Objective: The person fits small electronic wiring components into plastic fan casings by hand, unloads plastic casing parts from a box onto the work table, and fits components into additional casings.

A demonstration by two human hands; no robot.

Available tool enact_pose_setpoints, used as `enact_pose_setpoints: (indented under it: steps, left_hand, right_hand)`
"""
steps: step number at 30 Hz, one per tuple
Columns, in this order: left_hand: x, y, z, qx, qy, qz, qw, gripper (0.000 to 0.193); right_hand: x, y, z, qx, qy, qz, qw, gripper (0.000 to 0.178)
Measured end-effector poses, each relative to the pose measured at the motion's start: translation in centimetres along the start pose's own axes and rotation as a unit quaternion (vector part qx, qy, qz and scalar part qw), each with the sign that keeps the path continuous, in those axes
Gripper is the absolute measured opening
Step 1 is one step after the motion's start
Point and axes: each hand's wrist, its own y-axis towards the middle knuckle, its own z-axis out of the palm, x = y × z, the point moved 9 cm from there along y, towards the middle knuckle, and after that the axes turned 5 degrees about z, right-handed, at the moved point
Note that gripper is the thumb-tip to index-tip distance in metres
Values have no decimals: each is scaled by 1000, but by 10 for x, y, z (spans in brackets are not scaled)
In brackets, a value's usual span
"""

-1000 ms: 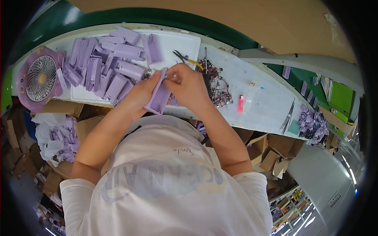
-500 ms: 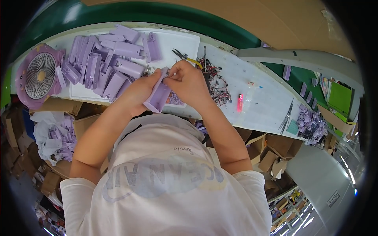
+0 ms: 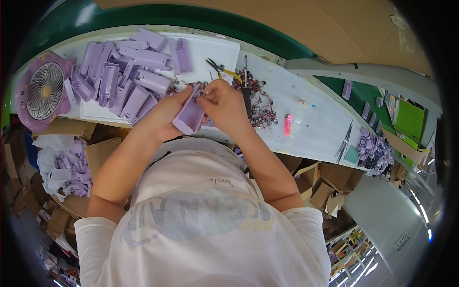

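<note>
Head view: at the left edge of the frame, a round purple fan (image 3: 45,92) stands on the desk (image 3: 311,134), and below it crumpled whitish plastic (image 3: 48,158) lies beside small purple parts (image 3: 76,167). In the upper left, a pile of purple casings (image 3: 110,79) fills much of a white tray (image 3: 205,50), some overlapping and turned different ways.

Just left of the frame's centre, the left hand (image 3: 167,115) is closed around a purple trough-shaped casing (image 3: 190,117), its thumb along the near side of the upper part. This casing sits between the two hands, slanted, with its open hollow showing and its wider end toward the shirt. To its right, the right hand (image 3: 224,103) is nearly closed, thumb and forefinger drawn together at the casing's upper end; whether they pinch some small part cannot be told.

Above the right hand lie pliers with yellow handles (image 3: 233,74); a dark-handled screwdriver (image 3: 246,98) is just right of it, beside a tangle of wires (image 3: 263,105). Further right comes a pink lighter (image 3: 288,125), then thin metal tools (image 3: 345,141) and a heap of purple and dark pieces (image 3: 375,153).
</note>
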Motion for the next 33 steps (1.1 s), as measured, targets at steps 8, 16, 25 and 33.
enact_pose_setpoints:
  steps: [8,16,25,33]
  left_hand:
    - [-1,-10,5,-101,87,45,990,37]
    - [5,-11,-5,-97,185,24,978,45]
    - [7,-3,-12,-64,149,32,986,43]
    - [11,-8,-12,-74,80,24,994,41]
  right_hand:
    - [9,-12,6,-23,-65,-100,993,16]
    - [7,-12,5,2,-103,-95,990,23]
    - [15,-6,16,69,-147,-83,983,31]
    - [5,-12,23,74,-110,-99,986,29]
